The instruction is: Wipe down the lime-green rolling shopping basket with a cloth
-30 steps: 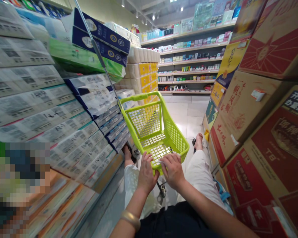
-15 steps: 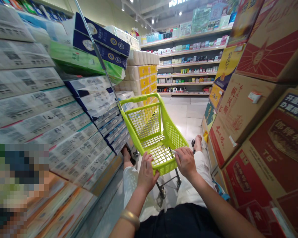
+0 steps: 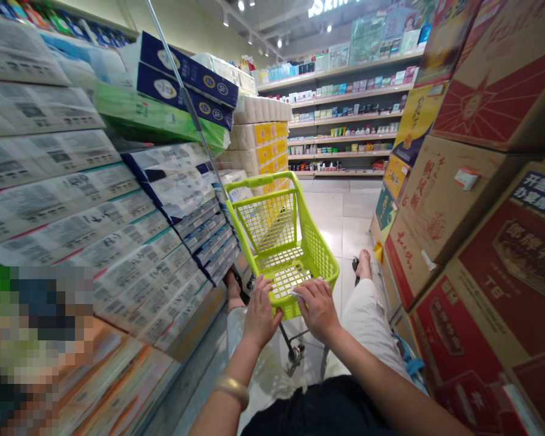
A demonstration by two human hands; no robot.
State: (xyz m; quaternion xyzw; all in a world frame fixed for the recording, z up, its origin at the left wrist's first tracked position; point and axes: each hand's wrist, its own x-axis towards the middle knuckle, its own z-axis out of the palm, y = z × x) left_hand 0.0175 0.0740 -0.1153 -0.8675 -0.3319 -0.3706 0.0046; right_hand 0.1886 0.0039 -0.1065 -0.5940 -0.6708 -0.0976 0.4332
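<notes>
Fingers (image 3: pixel 267 286) of the left hand (image 3: pixel 260 316) curl over the near rim of the green cart (image 3: pixel 320 257) and close on it. Just beside it, the right hand (image 3: pixel 318 310) lies palm-down on the same rim, fingers lightly bent over a white scrap (image 3: pixel 296 292); whether they grip I cannot tell. The cart stands on the tiled floor (image 3: pixel 340 224), between stacked tissue packs (image 3: pixel 118 212) on the left and cardboard boxes (image 3: pixel 440 200) on the right.

One green cart (image 3: pixel 321 257), two hands (image 3: pixel 260 316), two feet (image 3: pixel 363 262).
</notes>
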